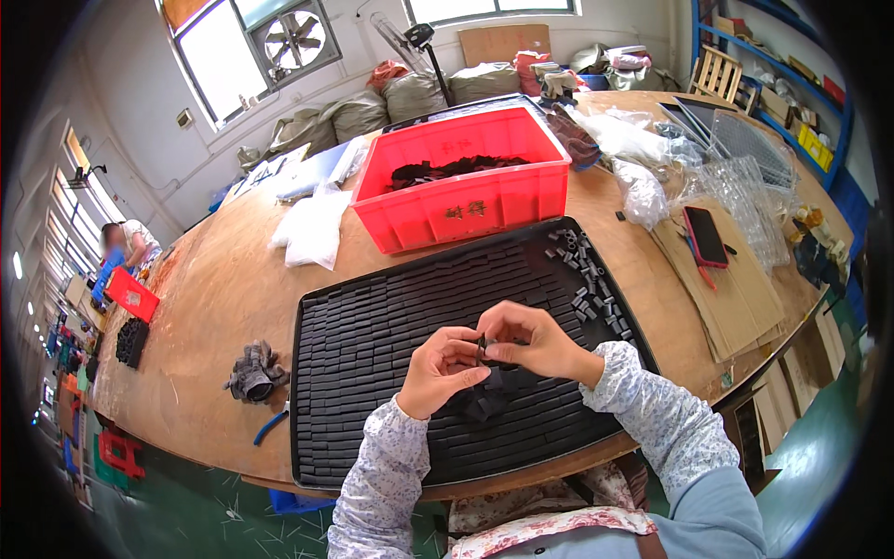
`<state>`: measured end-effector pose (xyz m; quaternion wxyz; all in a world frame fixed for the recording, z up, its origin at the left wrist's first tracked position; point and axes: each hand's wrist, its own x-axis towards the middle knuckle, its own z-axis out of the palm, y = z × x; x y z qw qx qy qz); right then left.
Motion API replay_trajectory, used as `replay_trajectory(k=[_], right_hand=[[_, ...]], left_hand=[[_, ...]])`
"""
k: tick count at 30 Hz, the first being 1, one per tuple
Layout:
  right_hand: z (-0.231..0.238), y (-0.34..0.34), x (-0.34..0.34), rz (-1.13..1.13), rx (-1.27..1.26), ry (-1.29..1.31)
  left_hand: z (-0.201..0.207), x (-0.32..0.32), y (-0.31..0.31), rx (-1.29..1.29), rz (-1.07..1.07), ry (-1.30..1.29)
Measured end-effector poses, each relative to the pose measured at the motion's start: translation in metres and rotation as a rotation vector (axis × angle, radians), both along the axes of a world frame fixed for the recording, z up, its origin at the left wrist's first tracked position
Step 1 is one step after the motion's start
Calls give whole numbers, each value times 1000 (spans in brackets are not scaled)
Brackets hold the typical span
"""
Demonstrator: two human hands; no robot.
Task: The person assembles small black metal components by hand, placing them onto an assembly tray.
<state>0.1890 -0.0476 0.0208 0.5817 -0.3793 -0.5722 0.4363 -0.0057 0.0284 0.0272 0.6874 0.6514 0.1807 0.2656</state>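
Bright workshop here, sacks (pixel 358 114) heaped under the windows, a wide wooden table (pixel 214 312) in front, and a black tray (pixel 295 401) on it: everything gets placed from that tray. Over its near half, the left hand (pixel 440 374) and the right hand (pixel 540 347) come together, fingertips pinching one small dark piece (pixel 481 348) between them. Neither hand is nearer; both are on it, the piece sitting to the right of the left hand and to the left of the right. Its long axis? Fingers cover too much; I can't tell.

Just below the hands, above the tray's surface, there's a loose black clump (pixel 486 401), closer to the left thumb. Around it, black blocks (pixel 349 373) fill the tray in tight rows, long sides running mostly across it. Short grey tubes (pixel 591 291) lie scattered along the tray's right side.

Now the writing! Beyond the tray's far edge, the red bin (pixel 535 200) carries dark characters on its front wall and a fainter marking on the inner far wall. On the small piece, no lettering or brand I can make out. Right of the tray, the phone (pixel 705 236) shows a dark screen, nothing legible.
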Motion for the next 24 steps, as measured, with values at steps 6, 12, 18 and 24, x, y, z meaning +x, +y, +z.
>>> replay_trajectory(k=[6, 12, 18, 24], right_hand=[[-1, 0, -2, -230, 474, -706], [8, -5, -7, -233, 144, -335], [-2, 0, 1, 111, -47, 132], [9, -5, -1, -12, 63, -174]], left_hand=[[-9, 0, 2, 127, -44, 104], [-5, 1, 2, 141, 16, 93], [-14, -3, 6, 81, -34, 174], [-10, -2, 3, 94, -4, 159]])
